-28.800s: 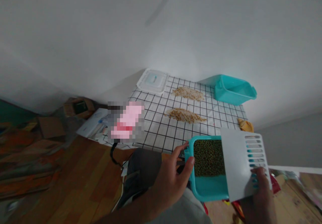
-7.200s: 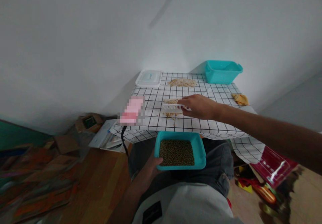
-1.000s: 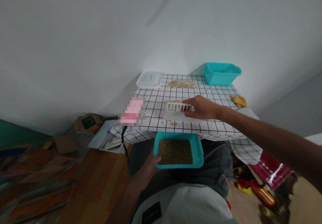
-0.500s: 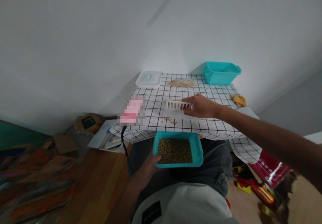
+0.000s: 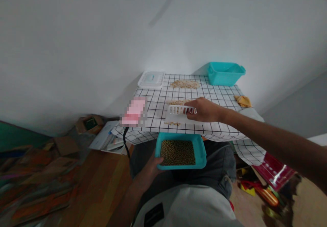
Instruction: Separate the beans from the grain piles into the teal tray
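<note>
My right hand (image 5: 204,109) is closed on one end of a white slotted plastic piece (image 5: 176,110), held over the near part of the checked tablecloth. Pale grains (image 5: 180,102) show just behind that piece, and a few loose ones (image 5: 172,123) lie on the cloth in front of it. On my lap rests a teal plastic tub (image 5: 201,152) holding a layer of greenish-brown beans (image 5: 177,152). My left hand (image 5: 152,167) grips the tub's near left corner, thumb over the rim.
Farther back on the table (image 5: 155,113) lie a strip of pale grains (image 5: 185,84), a clear lidded container (image 5: 152,80), another teal tub (image 5: 226,74) and a yellow cloth (image 5: 243,101). A blurred-out pink object (image 5: 134,111) sits at the left edge. Cardboard clutter (image 5: 48,169) covers the floor.
My right hand has come slightly toward me with the white slotted piece, so more of the grains behind it show. My left hand and the tub of beans have stayed put.
</note>
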Tool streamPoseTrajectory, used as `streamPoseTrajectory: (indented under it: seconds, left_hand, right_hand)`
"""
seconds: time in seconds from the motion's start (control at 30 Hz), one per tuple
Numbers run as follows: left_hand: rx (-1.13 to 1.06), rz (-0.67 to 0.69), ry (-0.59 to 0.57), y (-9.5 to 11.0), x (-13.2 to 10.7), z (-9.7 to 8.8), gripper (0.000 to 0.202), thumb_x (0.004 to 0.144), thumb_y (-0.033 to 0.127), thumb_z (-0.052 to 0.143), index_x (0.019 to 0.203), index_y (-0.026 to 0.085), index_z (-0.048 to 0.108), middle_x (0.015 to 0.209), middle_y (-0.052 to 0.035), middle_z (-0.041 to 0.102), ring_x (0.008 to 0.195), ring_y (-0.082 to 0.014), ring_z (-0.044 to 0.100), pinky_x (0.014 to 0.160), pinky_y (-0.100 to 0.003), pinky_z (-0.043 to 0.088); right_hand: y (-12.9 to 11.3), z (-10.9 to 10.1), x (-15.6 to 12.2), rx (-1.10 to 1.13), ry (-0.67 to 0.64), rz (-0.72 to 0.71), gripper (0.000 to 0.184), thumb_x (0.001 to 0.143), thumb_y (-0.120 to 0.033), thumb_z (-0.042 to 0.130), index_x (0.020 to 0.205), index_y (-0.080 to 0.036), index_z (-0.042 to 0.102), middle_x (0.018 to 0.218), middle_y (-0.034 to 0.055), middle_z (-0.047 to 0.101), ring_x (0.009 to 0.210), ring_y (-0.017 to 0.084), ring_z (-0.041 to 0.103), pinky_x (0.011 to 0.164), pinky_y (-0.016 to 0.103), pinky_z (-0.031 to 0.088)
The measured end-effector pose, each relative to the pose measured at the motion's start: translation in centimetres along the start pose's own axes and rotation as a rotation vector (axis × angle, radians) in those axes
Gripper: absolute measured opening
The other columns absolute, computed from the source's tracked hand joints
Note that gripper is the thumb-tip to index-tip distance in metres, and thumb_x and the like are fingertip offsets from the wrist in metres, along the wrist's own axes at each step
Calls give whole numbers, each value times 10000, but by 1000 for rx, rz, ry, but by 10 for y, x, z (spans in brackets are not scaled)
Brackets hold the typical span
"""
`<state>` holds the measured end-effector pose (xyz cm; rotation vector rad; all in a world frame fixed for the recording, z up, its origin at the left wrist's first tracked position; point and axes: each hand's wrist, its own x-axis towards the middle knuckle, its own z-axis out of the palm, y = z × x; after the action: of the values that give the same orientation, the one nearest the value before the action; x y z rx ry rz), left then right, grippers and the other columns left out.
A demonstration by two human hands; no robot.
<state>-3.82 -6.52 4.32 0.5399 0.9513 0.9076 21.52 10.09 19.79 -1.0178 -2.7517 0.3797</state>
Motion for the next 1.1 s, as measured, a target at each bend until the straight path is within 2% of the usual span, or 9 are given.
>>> streamPoseTrajectory:
  seconds: [0.23, 0.43, 0.53, 0.7, 0.87, 1.1]
  left_hand:
    - [13, 7, 9, 2, -1, 1, 479, 871, 312, 548, 1323, 156, 572, 1272, -133, 688, 1276, -348, 542, 1048, -521, 435]
    - [3, 2, 16, 2, -1, 2, 564, 861, 305, 571, 1407, 195, 481, 1322, -121, 658, 1270, -337, 553, 1035, -512, 450]
    - [-5, -7, 18, 2, 0, 2, 583, 848, 318, 588, 1407, 191, 483, 1290, -128, 678, 1259, -344, 562, 1039, -514, 445]
    - [-7, 5, 13, 1, 1, 0, 581, 820, 337, 619, 1384, 242, 512, 1375, -106, 622, 1273, -358, 546, 1039, -527, 438]
    - [-3, 0, 11, 1, 0, 1, 544, 838, 340, 589, 1367, 229, 534, 1284, -107, 685, 1271, -357, 544, 1064, -539, 406]
    - [25, 1, 30, 4, -1, 2, 564, 858, 316, 570, 1399, 176, 492, 1216, -119, 716, 1150, -328, 635, 1036, -511, 438]
  right_hand:
    - [-2, 2, -2, -4, -17, 9, 146, 838, -256, 543, 923, -177, 632, 825, 42, 690, 697, 145, 586, 649, 262, 368]
    - [-4, 2, 1, -7, -23, 21, 170, 840, -260, 547, 949, -173, 646, 839, 48, 695, 702, 146, 586, 653, 263, 369]
    - [-5, 3, 5, -23, -6, -1, 154, 838, -253, 544, 920, -172, 645, 802, 40, 685, 675, 139, 568, 648, 262, 364]
    - [-5, 5, 10, -15, 1, -38, 135, 828, -242, 551, 894, -171, 643, 784, 34, 676, 668, 137, 555, 645, 259, 358]
    - [-6, 4, 10, 29, -21, -63, 115, 809, -210, 564, 882, -178, 647, 786, 18, 676, 651, 128, 555, 631, 252, 357]
    - [-3, 1, 6, 72, -56, -119, 143, 813, -209, 580, 925, -191, 668, 829, 22, 703, 710, 142, 602, 654, 257, 378]
